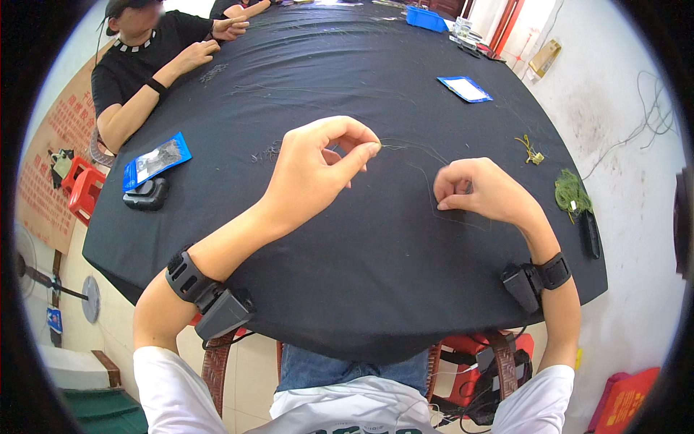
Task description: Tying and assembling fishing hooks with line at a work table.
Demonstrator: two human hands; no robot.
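Note:
Thin fine line (412, 144), like thread or fishing line, runs from the pinched thumb and forefinger of my left hand (320, 163) toward my right hand (471, 190). Both hands are raised over the black tablecloth (368, 260). My right hand's fingers curl with thumb and forefinger together near a loose loop of the line; whether they grip it is too fine to tell. Behind my left hand lies a small pile of dark little pieces (265, 152), partly hidden. More fine strands (325, 89) stretch across the cloth farther back.
At left, a blue-edged pouch (157, 160) rests against a black case (146, 195). A blue-and-white packet (465, 89), a green thread bundle (572, 192) and a black object (591, 233) lie right. A blue tray (425, 19) stands far back. Another person (157, 59) sits at upper left.

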